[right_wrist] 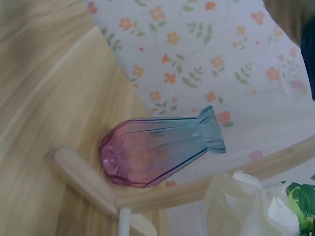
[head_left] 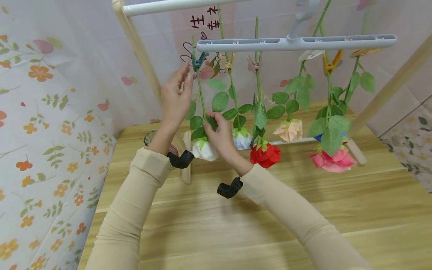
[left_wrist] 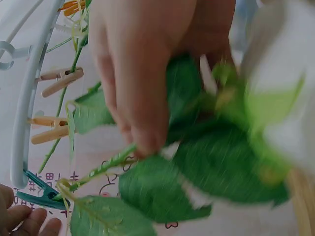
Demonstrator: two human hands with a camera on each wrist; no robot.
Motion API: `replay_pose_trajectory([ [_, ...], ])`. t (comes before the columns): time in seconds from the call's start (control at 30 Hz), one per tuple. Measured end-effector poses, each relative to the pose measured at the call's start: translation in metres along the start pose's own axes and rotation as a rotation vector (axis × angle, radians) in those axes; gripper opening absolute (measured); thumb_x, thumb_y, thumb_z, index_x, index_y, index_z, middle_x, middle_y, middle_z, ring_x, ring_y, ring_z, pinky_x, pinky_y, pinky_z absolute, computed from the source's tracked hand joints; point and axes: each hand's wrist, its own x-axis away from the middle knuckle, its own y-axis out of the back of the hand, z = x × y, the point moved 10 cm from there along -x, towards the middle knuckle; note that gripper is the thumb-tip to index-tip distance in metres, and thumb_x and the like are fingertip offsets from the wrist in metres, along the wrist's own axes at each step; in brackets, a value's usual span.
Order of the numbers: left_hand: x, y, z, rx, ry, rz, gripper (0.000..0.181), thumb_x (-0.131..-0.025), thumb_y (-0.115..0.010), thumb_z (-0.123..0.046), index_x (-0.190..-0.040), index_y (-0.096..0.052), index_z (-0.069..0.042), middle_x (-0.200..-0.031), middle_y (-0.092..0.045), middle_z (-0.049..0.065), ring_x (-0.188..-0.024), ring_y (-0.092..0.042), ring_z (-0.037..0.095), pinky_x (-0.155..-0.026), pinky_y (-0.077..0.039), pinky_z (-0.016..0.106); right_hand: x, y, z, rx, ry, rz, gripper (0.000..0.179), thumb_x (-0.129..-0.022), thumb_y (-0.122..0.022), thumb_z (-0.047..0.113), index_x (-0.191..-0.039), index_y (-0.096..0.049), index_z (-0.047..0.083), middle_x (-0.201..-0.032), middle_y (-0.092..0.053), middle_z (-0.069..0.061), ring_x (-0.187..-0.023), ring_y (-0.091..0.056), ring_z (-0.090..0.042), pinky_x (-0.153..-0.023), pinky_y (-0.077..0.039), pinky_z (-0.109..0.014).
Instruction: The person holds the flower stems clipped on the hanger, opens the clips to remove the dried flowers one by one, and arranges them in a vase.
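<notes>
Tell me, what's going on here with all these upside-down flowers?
A person is working at a row of flowers hung head down from a pale hanger. Their right hand pinches the stem of the white flower just above its bloom, while their left hand is raised beside the teal clip at the stem's upper part. A red flower and a pink flower hang farther along. A see-through vase stands on the wooden table.

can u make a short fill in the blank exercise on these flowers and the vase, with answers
1. The right hand holds the stem of the ____ flower.
2. The red flower hangs upside ____.
3. The vase fades from pinkish to ____ (blue or yellow).

Missing words: white; down; blue
</notes>
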Motion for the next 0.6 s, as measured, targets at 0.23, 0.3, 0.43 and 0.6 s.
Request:
replay_pose_trajectory([
  [0.23, -0.018, 0.001, -0.013, -0.033, -0.080, 0.045, 0.037, -0.101, -0.051, -0.012, -0.137, -0.055, -0.001, -0.132, -0.063, 0.014, -0.090, -0.065, 0.012, -0.076, -0.047, 0.010, 0.022, 0.017, 0.007, 0.089, 0.107, 0.029, 0.026, -0.095, -0.057, 0.005, -0.117, -0.063, -0.008, -0.121, -0.066, -0.024, -0.117, -0.061, -0.035, -0.099, -0.050, -0.045],
  [0.3, -0.021, -0.002, -0.013, 0.003, -0.076, 0.112, 0.038, -0.101, -0.051, -0.011, -0.138, -0.054, -0.002, -0.133, -0.062, 0.015, -0.081, -0.063, 0.003, -0.069, -0.044, 0.008, 0.027, 0.022, 0.009, 0.106, 0.127, 0.040, 0.025, -0.095, -0.057, 0.005, -0.115, -0.063, -0.007, -0.119, -0.066, -0.024, -0.114, -0.063, -0.035, -0.096, -0.051, -0.046],
  [0.43, -0.030, -0.015, -0.006, 0.101, -0.042, 0.333, 0.039, -0.101, -0.051, -0.012, -0.140, -0.053, -0.004, -0.119, -0.068, 0.010, -0.069, -0.060, -0.004, -0.064, -0.044, 0.014, 0.028, 0.026, 0.007, 0.134, 0.152, 0.043, 0.025, -0.095, -0.057, 0.004, -0.116, -0.064, -0.007, -0.120, -0.066, -0.024, -0.112, -0.063, -0.035, -0.093, -0.052, -0.047],
  [0.6, -0.036, -0.028, 0.004, 0.184, 0.038, 0.579, 0.038, -0.101, -0.052, -0.010, -0.138, -0.054, 0.000, -0.086, -0.061, -0.006, -0.069, -0.063, 0.002, -0.066, -0.048, 0.017, 0.029, 0.033, 0.006, 0.183, 0.182, 0.024, 0.025, -0.096, -0.057, 0.005, -0.117, -0.065, -0.006, -0.121, -0.066, -0.023, -0.116, -0.062, -0.035, -0.097, -0.050, -0.049],
])
